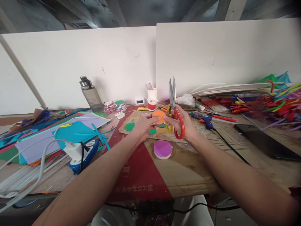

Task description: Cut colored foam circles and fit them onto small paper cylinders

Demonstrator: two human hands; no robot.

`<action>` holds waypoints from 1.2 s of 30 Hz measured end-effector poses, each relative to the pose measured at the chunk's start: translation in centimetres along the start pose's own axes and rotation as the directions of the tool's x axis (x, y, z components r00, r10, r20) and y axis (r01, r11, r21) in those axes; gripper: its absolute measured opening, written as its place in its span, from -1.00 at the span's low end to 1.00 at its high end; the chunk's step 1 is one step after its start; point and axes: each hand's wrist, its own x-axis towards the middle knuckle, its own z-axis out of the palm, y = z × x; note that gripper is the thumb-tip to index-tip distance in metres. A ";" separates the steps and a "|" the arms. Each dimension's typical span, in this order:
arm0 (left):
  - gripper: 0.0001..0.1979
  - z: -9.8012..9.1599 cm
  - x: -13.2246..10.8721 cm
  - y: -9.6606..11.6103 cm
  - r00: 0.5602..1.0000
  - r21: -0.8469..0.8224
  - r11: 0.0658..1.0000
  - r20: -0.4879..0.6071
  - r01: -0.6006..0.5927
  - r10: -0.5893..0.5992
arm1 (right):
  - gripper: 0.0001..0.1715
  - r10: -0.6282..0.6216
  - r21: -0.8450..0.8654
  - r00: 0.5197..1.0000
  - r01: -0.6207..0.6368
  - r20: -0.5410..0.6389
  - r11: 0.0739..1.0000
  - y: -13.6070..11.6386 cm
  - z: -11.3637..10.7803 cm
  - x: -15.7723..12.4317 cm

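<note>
Between my two hands, above the cardboard, is an orange disc. My left hand pinches its left edge. The fingers of my right hand touch its right edge, and that hand also holds red-handled scissors, blades pointing up and slightly apart. A yellow-handled tool hangs at the same fingers; its far part is hidden. Closer to me lies a round purple-topped stack. Green discs rest on the brown cardboard sheet beneath my hands.
Coloured sheets and a power strip with cables lie left. A bottle and red-white cup stand behind. Rightward are a blue glue gun, black phone-like slab and coloured strips.
</note>
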 end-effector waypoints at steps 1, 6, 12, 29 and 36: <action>-0.76 0.1 -0.1 0.0 1.000 -0.035 0.999 0.004 0.005 -0.005 | -0.48 -0.003 0.001 1.000 0.003 -0.002 1.000 0.1 0.0 0.0; -0.73 0.6 -0.4 0.1 0.997 -0.167 0.986 0.079 0.013 0.000 | -0.51 -0.031 -0.019 0.998 0.030 -0.055 0.999 0.7 0.0 -0.1; -0.76 0.8 -0.3 -0.1 0.996 -0.217 0.976 0.080 -0.013 0.031 | -0.51 -0.044 0.011 0.995 0.045 -0.090 0.999 1.2 0.3 -0.2; -0.69 0.6 -0.5 0.6 0.994 -0.131 0.986 0.013 -0.103 0.106 | -0.50 -0.042 -0.034 0.998 0.040 -0.040 0.999 0.4 0.5 -0.2; -0.84 -0.2 -0.1 2.4 0.982 -0.281 0.952 -0.177 -0.120 0.072 | -0.57 -0.010 -0.307 0.996 0.037 0.089 0.951 0.1 0.2 -0.4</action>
